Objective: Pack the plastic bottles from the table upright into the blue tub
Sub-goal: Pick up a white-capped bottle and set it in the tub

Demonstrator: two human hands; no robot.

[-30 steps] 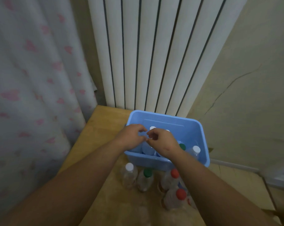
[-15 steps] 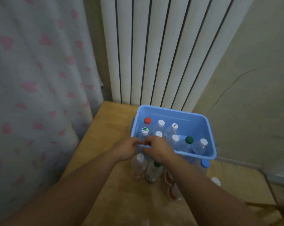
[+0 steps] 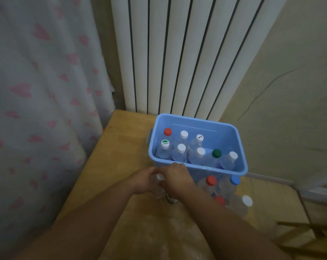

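Eight in tub: the blue tub (image 3: pixel 197 168) holds eight plastic bottles, all upright, caps up, packed along its left and near sides.
Back row: a red-capped bottle (image 3: pixel 167 131), a white-capped one (image 3: pixel 184 134) and a printed white cap (image 3: pixel 199 137).
Front row: a green-and-white cap (image 3: pixel 165 144), two white caps (image 3: pixel 181 147) (image 3: pixel 200 151), a dark green cap (image 3: pixel 216 153) and another white cap (image 3: pixel 233 155).
Free space: the tub's far right corner shows bare blue floor.
Tub position: on the wooden counter (image 3: pixel 121 147), close to the white radiator (image 3: pixel 187 53).
Bottle in hand: a clear bottle with a white cap (image 3: pixel 160 177) stands on the counter just in front of the tub's near wall, outside it.
Left hand (image 3: pixel 143 182): fingers wrapped round that bottle's left side, below the cap.
Right hand (image 3: pixel 177 180): fingers curled over the bottle's right side, touching the tub's rim; whether they also grip something beneath is hidden.
Waiting bottles: a red cap (image 3: pixel 211 180), a blue cap (image 3: pixel 235 180), a second red cap (image 3: pixel 220 200) and a white cap (image 3: pixel 247 200) stand on the counter right of the hands.
Left edge: a curtain with pink hearts (image 3: pixel 37 109).
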